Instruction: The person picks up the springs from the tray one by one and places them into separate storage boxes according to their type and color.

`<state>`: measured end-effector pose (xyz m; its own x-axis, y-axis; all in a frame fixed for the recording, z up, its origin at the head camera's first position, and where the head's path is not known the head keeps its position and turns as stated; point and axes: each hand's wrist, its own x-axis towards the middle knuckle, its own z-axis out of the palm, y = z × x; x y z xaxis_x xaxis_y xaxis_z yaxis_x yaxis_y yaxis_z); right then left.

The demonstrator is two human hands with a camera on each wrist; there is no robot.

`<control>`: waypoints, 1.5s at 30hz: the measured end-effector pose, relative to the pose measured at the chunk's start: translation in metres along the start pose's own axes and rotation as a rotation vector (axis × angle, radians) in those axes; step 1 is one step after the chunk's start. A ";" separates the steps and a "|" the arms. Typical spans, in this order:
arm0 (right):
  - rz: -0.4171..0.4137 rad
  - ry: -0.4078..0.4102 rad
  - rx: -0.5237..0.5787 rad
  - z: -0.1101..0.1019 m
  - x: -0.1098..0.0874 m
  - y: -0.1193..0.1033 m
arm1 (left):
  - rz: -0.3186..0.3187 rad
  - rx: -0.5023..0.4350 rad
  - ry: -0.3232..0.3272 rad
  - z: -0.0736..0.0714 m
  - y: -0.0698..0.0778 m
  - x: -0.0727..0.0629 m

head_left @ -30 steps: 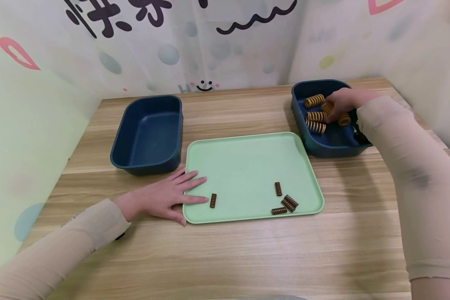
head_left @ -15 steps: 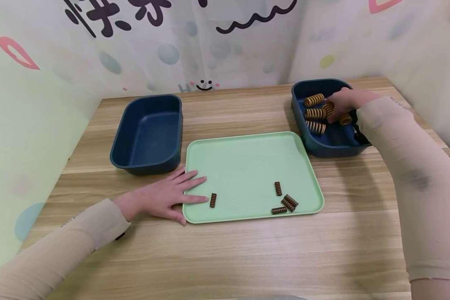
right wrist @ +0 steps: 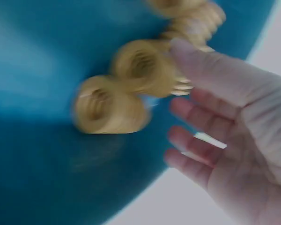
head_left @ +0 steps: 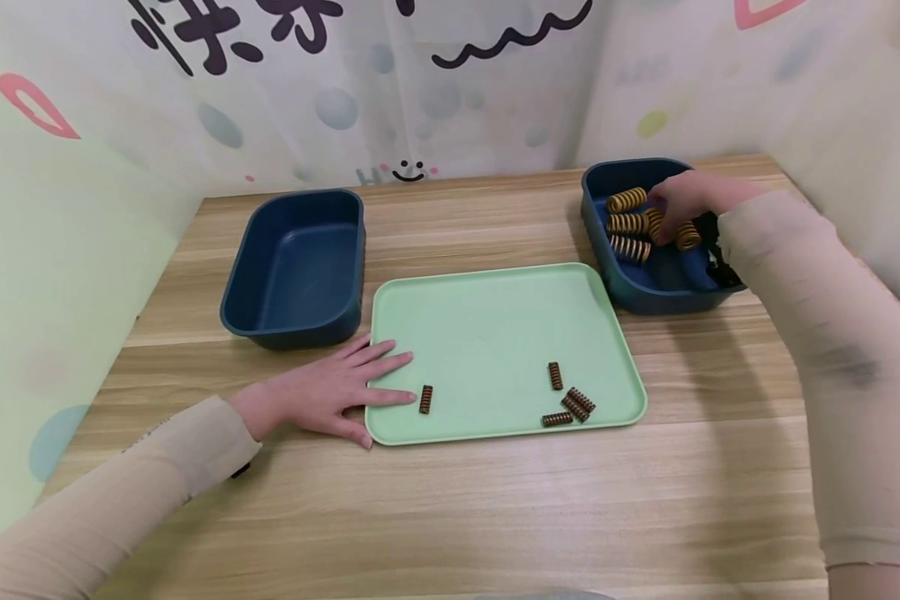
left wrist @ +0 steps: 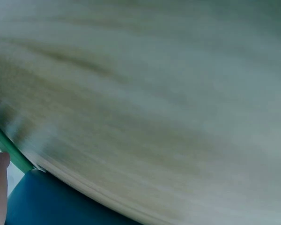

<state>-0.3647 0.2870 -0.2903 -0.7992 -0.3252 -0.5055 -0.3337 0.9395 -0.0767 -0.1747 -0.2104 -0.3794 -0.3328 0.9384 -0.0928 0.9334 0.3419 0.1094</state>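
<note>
In the head view, my right hand [head_left: 686, 200] reaches into the right blue bin [head_left: 663, 304]. Its thumb and forefinger lie on either side of a yellow coil spring [head_left: 653, 225], pinching it. The right wrist view shows this spring [right wrist: 143, 65] end-on, blurred, with another yellow spring [right wrist: 107, 108] beside it. More yellow springs [head_left: 627, 223] lie in the bin's left part. My left hand [head_left: 330, 392] rests with spread fingers over the left edge of the green tray [head_left: 487, 325]. A small brown spring [head_left: 426, 399] lies just beyond its fingertips.
Several small brown springs [head_left: 577, 404] lie on the tray near its front right corner. A second blue bin [head_left: 300, 275] stands at the back left of the wooden table [head_left: 450, 517]. A printed cloth [head_left: 480, 108] hangs behind the table.
My right hand shifts only slightly within the right bin, around the springs. The left hand stays where it was on the tray.
</note>
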 end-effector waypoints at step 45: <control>-0.459 0.771 -0.091 0.088 -0.135 -0.097 | -0.407 0.103 0.092 -0.047 0.026 0.019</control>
<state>-0.1804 0.2487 -0.2904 -0.6799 -0.6789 0.2773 -0.7149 0.6978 -0.0444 -0.1634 -0.1816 -0.3317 -0.6828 0.7303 -0.0187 0.7306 0.6826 -0.0176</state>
